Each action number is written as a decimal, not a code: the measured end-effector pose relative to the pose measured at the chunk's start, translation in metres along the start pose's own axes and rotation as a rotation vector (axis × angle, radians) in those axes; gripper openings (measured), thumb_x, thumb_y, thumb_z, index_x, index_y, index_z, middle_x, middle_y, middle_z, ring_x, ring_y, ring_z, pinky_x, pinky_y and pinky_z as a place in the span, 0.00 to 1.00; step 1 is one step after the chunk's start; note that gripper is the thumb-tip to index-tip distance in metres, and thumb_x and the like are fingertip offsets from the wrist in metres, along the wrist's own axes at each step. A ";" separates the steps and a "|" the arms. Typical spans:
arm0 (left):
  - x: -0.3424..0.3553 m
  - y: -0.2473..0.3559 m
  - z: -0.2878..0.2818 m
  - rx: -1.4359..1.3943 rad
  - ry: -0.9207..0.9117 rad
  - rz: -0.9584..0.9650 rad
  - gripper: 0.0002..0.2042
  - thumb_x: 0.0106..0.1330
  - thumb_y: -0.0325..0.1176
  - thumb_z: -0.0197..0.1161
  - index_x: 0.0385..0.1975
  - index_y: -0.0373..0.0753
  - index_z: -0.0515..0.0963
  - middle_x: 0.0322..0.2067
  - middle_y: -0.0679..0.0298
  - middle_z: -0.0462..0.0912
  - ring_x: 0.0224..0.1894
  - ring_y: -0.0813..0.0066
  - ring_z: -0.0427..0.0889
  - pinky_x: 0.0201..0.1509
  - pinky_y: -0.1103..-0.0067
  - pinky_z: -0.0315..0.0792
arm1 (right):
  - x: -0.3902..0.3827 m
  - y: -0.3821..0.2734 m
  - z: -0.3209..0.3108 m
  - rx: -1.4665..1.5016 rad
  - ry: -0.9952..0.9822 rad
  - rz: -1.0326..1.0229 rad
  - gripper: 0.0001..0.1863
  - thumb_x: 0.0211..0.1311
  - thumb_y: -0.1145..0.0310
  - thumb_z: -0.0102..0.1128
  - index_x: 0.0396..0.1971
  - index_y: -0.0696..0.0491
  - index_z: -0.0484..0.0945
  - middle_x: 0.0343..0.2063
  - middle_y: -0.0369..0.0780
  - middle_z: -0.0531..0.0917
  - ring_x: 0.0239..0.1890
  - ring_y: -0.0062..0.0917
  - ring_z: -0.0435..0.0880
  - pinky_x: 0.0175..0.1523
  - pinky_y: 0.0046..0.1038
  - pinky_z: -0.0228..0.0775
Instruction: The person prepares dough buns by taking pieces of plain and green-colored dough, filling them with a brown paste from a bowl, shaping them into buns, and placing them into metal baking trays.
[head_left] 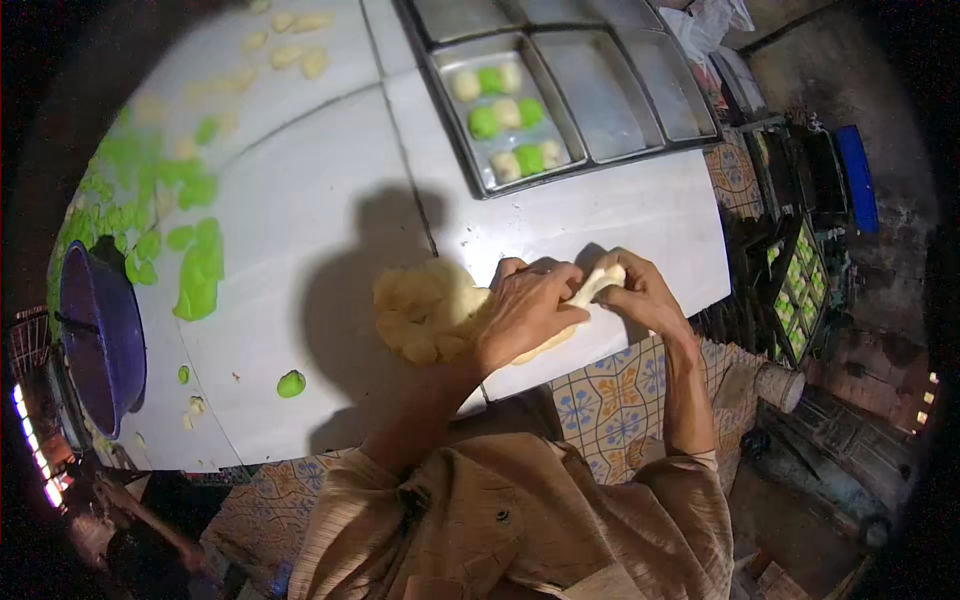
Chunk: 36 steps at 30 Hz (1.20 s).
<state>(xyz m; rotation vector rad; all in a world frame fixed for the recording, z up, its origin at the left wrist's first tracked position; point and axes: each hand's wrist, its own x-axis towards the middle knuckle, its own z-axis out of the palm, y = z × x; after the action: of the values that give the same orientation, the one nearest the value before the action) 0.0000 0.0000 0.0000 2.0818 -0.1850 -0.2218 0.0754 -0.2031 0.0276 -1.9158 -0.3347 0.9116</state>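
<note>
Right of the frame's middle, dough is being pinched by the left hand and right hand. It is maybe being torn; a gentle tug is probably being called for next.

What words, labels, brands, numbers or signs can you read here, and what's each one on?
None that can be read.
Dough, table, trays and basin: no writing that I can make out.
Floor tiles: pattern only.
White bag, top right: too blurred to tell.
Racked goods, far right: too small to tell.
</note>
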 end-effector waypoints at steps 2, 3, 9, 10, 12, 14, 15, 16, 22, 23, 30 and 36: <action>0.000 0.003 0.006 -0.006 0.129 0.109 0.13 0.56 0.46 0.68 0.32 0.43 0.82 0.22 0.61 0.83 0.30 0.68 0.80 0.51 0.70 0.56 | -0.001 -0.003 0.001 0.185 0.114 0.111 0.15 0.48 0.73 0.64 0.40 0.53 0.79 0.33 0.35 0.81 0.35 0.19 0.79 0.38 0.22 0.72; 0.000 0.002 0.004 -0.001 0.133 0.105 0.13 0.56 0.46 0.68 0.32 0.43 0.82 0.22 0.61 0.83 0.30 0.68 0.80 0.51 0.70 0.56 | -0.002 -0.007 0.003 0.187 0.108 0.107 0.15 0.48 0.73 0.64 0.40 0.53 0.79 0.33 0.35 0.81 0.35 0.19 0.79 0.38 0.22 0.72; -0.004 0.000 -0.004 0.192 -0.013 0.046 0.12 0.65 0.43 0.60 0.35 0.43 0.84 0.30 0.64 0.85 0.40 0.69 0.80 0.56 0.69 0.55 | -0.019 -0.045 -0.019 0.791 0.116 -0.303 0.13 0.42 0.77 0.61 0.33 0.54 0.77 0.29 0.38 0.81 0.32 0.22 0.82 0.36 0.24 0.78; -0.008 0.001 -0.009 0.168 -0.009 0.079 0.13 0.64 0.43 0.60 0.40 0.42 0.83 0.36 0.62 0.85 0.43 0.69 0.80 0.56 0.68 0.55 | -0.018 -0.057 -0.015 0.715 0.212 -0.355 0.14 0.46 0.77 0.63 0.37 0.55 0.76 0.31 0.38 0.81 0.34 0.22 0.82 0.37 0.25 0.79; -0.014 0.001 -0.013 0.098 0.283 0.124 0.25 0.54 0.50 0.69 0.45 0.38 0.80 0.37 0.59 0.85 0.45 0.70 0.81 0.58 0.70 0.59 | -0.007 -0.066 -0.007 0.360 0.309 -0.269 0.18 0.50 0.77 0.64 0.44 0.57 0.75 0.36 0.39 0.81 0.38 0.21 0.81 0.42 0.23 0.76; -0.016 0.007 -0.032 0.107 0.350 0.117 0.29 0.53 0.51 0.70 0.49 0.35 0.78 0.40 0.56 0.84 0.47 0.68 0.81 0.59 0.70 0.62 | 0.001 -0.079 0.012 0.157 0.279 -0.186 0.18 0.53 0.77 0.62 0.46 0.57 0.75 0.41 0.40 0.81 0.42 0.21 0.80 0.49 0.22 0.72; -0.020 0.007 -0.044 -0.215 0.229 -0.004 0.29 0.54 0.50 0.70 0.50 0.33 0.77 0.40 0.54 0.84 0.46 0.68 0.81 0.56 0.72 0.66 | 0.008 -0.069 0.021 0.083 0.229 -0.288 0.22 0.53 0.77 0.63 0.51 0.57 0.73 0.44 0.40 0.81 0.44 0.24 0.80 0.50 0.25 0.73; -0.022 0.007 -0.055 -0.547 0.098 -0.122 0.30 0.55 0.48 0.71 0.51 0.31 0.76 0.41 0.53 0.84 0.46 0.68 0.82 0.53 0.73 0.71 | 0.012 -0.071 0.038 -0.001 0.252 -0.311 0.26 0.54 0.78 0.61 0.56 0.56 0.69 0.43 0.39 0.80 0.44 0.24 0.79 0.50 0.26 0.72; -0.082 -0.015 -0.112 -0.677 0.372 -0.261 0.17 0.63 0.34 0.66 0.47 0.28 0.78 0.37 0.59 0.85 0.39 0.79 0.82 0.44 0.80 0.75 | 0.037 -0.113 0.129 -0.210 0.118 -0.356 0.45 0.56 0.71 0.65 0.71 0.53 0.48 0.54 0.46 0.75 0.50 0.28 0.77 0.53 0.30 0.72; -0.096 -0.024 -0.117 -0.663 0.414 -0.271 0.17 0.63 0.34 0.66 0.47 0.28 0.78 0.37 0.59 0.85 0.39 0.79 0.82 0.44 0.80 0.75 | 0.042 -0.117 0.142 -0.172 0.042 -0.451 0.46 0.56 0.70 0.65 0.71 0.53 0.48 0.56 0.47 0.73 0.50 0.29 0.77 0.54 0.31 0.72; -0.178 -0.043 -0.157 -0.522 0.815 -0.125 0.14 0.64 0.28 0.62 0.48 0.30 0.78 0.40 0.58 0.85 0.42 0.78 0.81 0.48 0.80 0.75 | 0.052 -0.193 0.245 0.216 -0.015 -0.136 0.19 0.66 0.66 0.57 0.51 0.62 0.75 0.42 0.41 0.82 0.44 0.22 0.78 0.52 0.26 0.70; -0.258 -0.110 -0.177 -0.540 1.100 0.012 0.46 0.62 0.38 0.68 0.71 0.37 0.39 0.65 0.42 0.60 0.60 0.56 0.71 0.58 0.68 0.71 | 0.082 -0.210 0.353 0.229 -0.010 -0.331 0.14 0.59 0.74 0.61 0.46 0.57 0.75 0.37 0.40 0.80 0.40 0.21 0.78 0.49 0.25 0.70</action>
<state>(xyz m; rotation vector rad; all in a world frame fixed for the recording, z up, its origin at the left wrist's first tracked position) -0.2046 0.2603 0.0120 1.4105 0.4792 0.7957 -0.0919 0.1784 0.0749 -1.5882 -0.5134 0.7066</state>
